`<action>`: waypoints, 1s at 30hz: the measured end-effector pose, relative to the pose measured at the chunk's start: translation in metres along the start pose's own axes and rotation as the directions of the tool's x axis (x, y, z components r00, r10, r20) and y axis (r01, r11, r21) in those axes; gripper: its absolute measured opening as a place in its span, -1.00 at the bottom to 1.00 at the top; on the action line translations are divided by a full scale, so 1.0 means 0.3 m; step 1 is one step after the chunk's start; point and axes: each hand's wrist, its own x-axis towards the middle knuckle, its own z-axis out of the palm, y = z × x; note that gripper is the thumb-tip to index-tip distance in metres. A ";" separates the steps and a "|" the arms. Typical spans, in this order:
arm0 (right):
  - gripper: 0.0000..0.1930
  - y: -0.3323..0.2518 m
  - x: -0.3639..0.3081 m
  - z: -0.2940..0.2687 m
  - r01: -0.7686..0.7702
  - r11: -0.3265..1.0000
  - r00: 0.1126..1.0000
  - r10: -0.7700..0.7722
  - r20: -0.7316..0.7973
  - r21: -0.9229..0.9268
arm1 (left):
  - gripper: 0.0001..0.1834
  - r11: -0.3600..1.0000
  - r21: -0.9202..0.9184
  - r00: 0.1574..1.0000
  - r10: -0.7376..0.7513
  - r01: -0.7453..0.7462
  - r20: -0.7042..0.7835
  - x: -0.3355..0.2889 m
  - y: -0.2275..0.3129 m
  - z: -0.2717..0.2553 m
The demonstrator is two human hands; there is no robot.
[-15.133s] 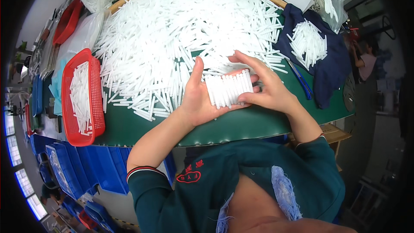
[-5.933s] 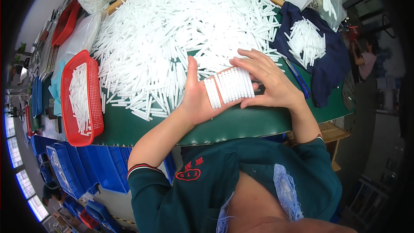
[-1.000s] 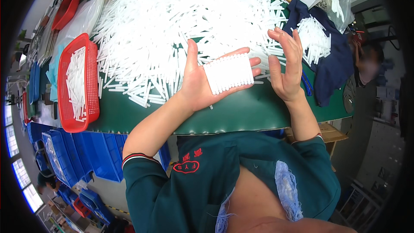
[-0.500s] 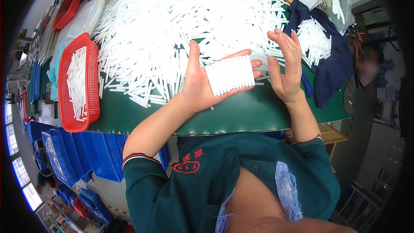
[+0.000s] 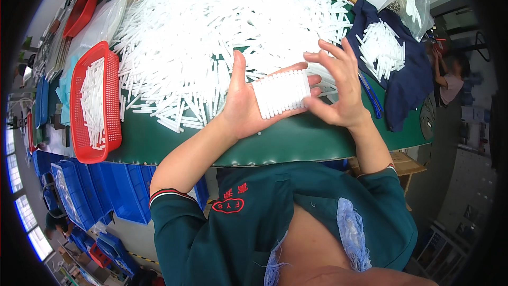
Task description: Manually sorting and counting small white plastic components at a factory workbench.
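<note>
My left hand (image 5: 242,107) lies palm up over the near part of the table, thumb raised. On its palm and fingers rests a flat, even row of short white plastic sticks (image 5: 281,94), side by side with their ends lined up. My right hand (image 5: 341,87) is held at the right end of this row, fingers spread and curved. Its thumb is close to the last stick; whether it touches cannot be made out. Beyond both hands spreads a large heap of the same loose white sticks (image 5: 206,21).
A red perforated basket (image 5: 112,111) with white sticks stands at the left on the green table (image 5: 153,145). To the right, a dark blue cloth (image 5: 399,92) bears a smaller pile of sticks (image 5: 382,50), beside a blue cutter-like tool (image 5: 372,95). Blue crates (image 5: 124,190) sit below the left edge.
My right hand has moved left toward the row of sticks, its thumb now by the row's right end. My left hand has stayed nearly still with the sticks.
</note>
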 end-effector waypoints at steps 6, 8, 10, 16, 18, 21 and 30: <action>-0.21 -0.027 -0.001 0.031 -0.004 0.999 0.972 -0.004 0.234 0.035 | 0.19 1.000 0.008 0.996 0.024 -0.023 -0.083 -0.004 -0.006 -0.012; -0.21 -0.025 -0.002 0.033 -0.018 0.998 0.969 0.005 0.248 0.052 | 0.17 1.000 0.000 0.996 0.007 -0.007 -0.087 -0.008 -0.006 -0.012; -0.22 -0.025 -0.003 0.031 -0.017 0.998 0.971 0.001 0.239 0.066 | 0.16 1.000 -0.006 0.996 -0.001 0.000 -0.087 -0.008 -0.006 -0.013; -0.23 -0.026 -0.002 0.033 -0.014 0.994 0.978 -0.008 0.207 0.106 | 0.13 0.999 -0.045 1.000 0.003 -0.004 -0.018 -0.005 -0.009 -0.024; -0.23 -0.027 0.000 0.028 -0.017 0.993 0.980 -0.006 0.201 0.116 | 0.13 0.999 -0.030 0.999 0.015 -0.016 -0.039 -0.003 -0.010 -0.011; -0.24 -0.024 -0.004 0.026 -0.024 0.992 0.981 0.001 0.193 0.121 | 0.16 1.000 -0.025 0.999 -0.008 0.007 -0.045 -0.001 -0.008 -0.009; -0.23 0.163 -0.007 -0.119 -0.268 0.918 0.957 0.219 -0.189 -0.293 | 0.24 0.998 -0.043 0.999 -0.049 0.048 -0.016 -0.001 -0.004 -0.006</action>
